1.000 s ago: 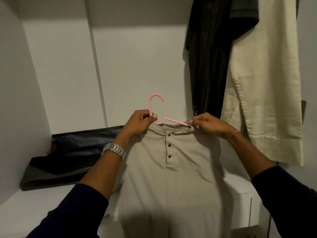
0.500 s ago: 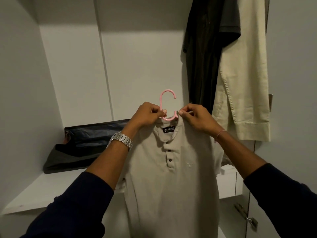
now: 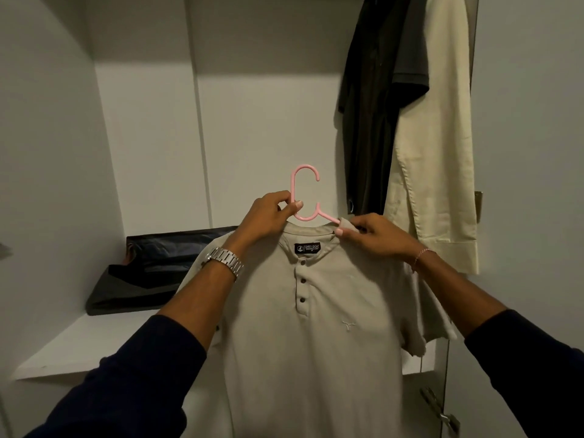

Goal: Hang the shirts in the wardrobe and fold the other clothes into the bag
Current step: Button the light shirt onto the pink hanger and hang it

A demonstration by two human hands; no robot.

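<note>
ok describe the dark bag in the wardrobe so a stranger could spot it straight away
Look inside the open white wardrobe, at its white shelf on the left. The dark grey and black soft fabric bag lies slumped there against the back wall, behind the left hand. It is the only thing lying on the shelf rather than hanging.

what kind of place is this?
Most likely the inside of a home wardrobe: white panel walls and a white shelf, clothes already hanging top right, and a beige shirt on a pink hanger.
</note>
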